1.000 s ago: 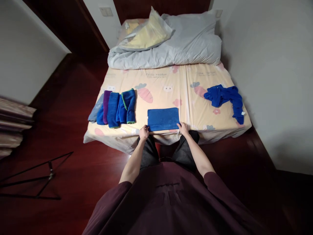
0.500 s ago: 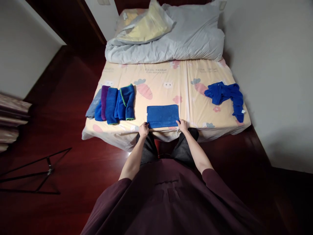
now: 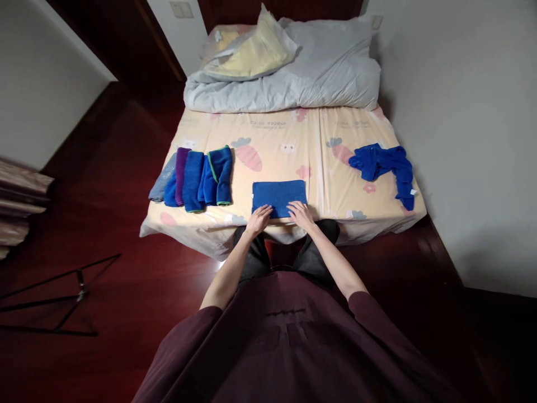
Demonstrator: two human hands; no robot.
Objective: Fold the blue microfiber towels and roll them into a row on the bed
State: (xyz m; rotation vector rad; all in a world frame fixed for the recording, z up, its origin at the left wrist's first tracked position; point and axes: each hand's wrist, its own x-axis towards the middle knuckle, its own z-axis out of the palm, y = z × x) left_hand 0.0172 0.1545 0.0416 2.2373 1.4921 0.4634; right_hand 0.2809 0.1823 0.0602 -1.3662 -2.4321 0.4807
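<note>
A blue towel [image 3: 279, 193], folded into a flat rectangle, lies near the front edge of the bed. My left hand [image 3: 259, 219] rests with fingers spread on its lower left part. On its lower right part my right hand [image 3: 301, 215] lies open, fingers stretched over the cloth. Several rolled or folded towels, blue, grey and one purple towel [image 3: 182, 176], sit side by side to the left. A crumpled blue cloth [image 3: 377, 162] with a small white tag is at the right of the bed.
The bed [image 3: 285, 151] has a patterned sheet. At its far end are a grey quilt [image 3: 331, 67] and a yellow pillow [image 3: 255, 56]. A black stand [image 3: 80, 288] is on the floor at the left; a wall borders the right side.
Both hands have let go of the towel's near corners and moved inward onto its surface, fingers now spread. The towel lies in the same place.
</note>
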